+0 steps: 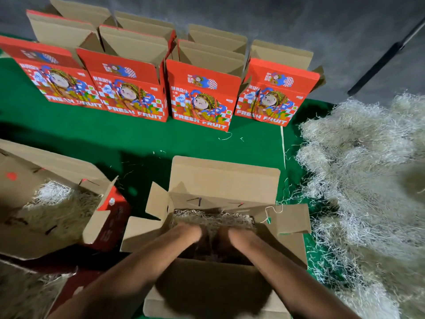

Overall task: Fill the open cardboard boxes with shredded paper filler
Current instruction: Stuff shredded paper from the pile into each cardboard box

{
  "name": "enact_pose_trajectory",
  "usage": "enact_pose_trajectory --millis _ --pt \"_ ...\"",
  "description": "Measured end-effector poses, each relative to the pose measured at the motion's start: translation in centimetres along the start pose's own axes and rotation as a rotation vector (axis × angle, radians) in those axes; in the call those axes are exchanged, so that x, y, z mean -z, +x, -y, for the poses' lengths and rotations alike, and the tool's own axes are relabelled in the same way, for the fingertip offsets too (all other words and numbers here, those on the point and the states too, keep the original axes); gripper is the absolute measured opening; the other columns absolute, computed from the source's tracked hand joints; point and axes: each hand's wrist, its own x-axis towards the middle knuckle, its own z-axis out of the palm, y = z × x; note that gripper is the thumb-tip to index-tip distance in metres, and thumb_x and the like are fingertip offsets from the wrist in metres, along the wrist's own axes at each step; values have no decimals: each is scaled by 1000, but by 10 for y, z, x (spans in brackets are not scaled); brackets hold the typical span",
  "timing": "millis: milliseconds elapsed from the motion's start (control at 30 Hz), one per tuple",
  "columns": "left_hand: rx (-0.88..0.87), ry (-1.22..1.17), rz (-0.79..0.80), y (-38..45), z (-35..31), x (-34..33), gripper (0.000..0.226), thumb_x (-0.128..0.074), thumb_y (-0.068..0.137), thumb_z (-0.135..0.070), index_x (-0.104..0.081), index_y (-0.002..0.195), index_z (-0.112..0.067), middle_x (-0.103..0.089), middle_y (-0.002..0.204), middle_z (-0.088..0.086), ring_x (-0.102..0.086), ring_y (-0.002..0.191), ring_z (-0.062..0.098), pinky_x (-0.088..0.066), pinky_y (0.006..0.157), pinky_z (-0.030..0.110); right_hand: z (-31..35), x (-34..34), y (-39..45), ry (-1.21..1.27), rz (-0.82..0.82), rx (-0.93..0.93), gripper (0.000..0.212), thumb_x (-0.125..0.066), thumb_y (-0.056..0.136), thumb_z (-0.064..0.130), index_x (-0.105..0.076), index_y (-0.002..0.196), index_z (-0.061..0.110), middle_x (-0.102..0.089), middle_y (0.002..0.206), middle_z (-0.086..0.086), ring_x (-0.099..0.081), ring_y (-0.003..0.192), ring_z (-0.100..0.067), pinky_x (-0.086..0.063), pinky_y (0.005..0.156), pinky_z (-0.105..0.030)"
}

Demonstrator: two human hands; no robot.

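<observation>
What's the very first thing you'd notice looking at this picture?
Probably the row of bright red boxes with a cartoon figure and "FRESH FRUIT" on the front, standing open along the far side of the green table. Next, the huge fluffy pile of shredded paper on the right. Up close, the left hand and right hand reach into an open cardboard box with paper in it.

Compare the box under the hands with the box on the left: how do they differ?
The middle box has both hands, left hand and right hand, reaching into it; nothing touches the left box. The filler in the middle box lies low and tan; the left box shows a white tuft on tan filler. Both are open cardboard boxes on the green cloth.
</observation>
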Motion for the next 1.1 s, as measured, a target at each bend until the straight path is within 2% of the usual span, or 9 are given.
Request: enact_pose_trajectory --millis 133,300,400,467,633,767,867,933,1100 --pt "-9 -14 -90 -10 1 6 37 -38 105 -12 -50 138 -4 -51 143 14 -53 128 24 -43 104 28 5 2 -9 -27 -6 16 34 -42 106 18 -58 134 8 -58 136 -12 -57 122 -25 -42 95 -27" --pt "-129 94 -228 -26 12 -1 42 -35 106 -8 -39 148 -1 -40 151 19 -40 138 30 -29 116 37 -16 7 -33 20 -275 -56 35 -39 107 20 -55 132 2 -61 125 -12 -59 106 -22 -39 58 -16" --pt "-216 157 -305 -31 19 -2 39 -35 107 -17 -48 140 0 -48 145 19 -44 134 33 -33 113 37 -17 21 -54 54 -263 -76 22 -50 100 16 -64 116 8 -64 98 -10 -60 85 -19 -45 66 -23" --pt "-177 129 -251 -38 13 6 32 -46 102 -11 -57 131 -3 -57 133 15 -54 123 30 -42 107 39 -9 34 -70 -10 -183 1 22 -53 95 5 -64 115 9 -66 110 -11 -64 97 -23 -48 77 -30" --pt "-193 159 -355 -44 -5 32 39 -72 84 -11 -63 122 -9 -61 124 13 -59 115 31 -47 98 41 10 54 -72 -79 -412 178 24 -56 89 8 -66 110 11 -67 112 -15 -66 105 -35 -51 89 -40" --pt "-33 168 -322 -30 9 31 37 -55 96 -5 -56 133 -6 -56 133 15 -55 121 32 -48 100 44 0 39 -59 97 -367 75 18 -51 91 23 -67 88 14 -69 103 -11 -64 97 -29 -48 75 -31" --pt "-3 137 -203 -20 16 28 32 -42 103 -9 -57 130 -13 -57 134 10 -52 125 29 -41 108 47 -25 27 -43 39 -248 116 33 -46 101 37 -61 127 23 -57 135 -10 -54 121 -29 -42 101 -38" --pt "-56 126 -178 -14 14 27 36 -42 103 -14 -52 137 -14 -50 144 13 -46 133 30 -35 113 47 -33 23 -35 -31 -170 86 49 -47 105 26 -35 152 23 -39 155 -10 -42 138 -28 -32 116 -37" --pt "-120 12 -152 -9 20 12 58 -47 103 -30 -28 155 -11 -29 158 16 -29 144 35 -27 117 44 -18 28 -31 -95 -90 90 70 -51 100 46 -16 158 25 -28 159 -18 -34 143 -34 -32 116 -42"
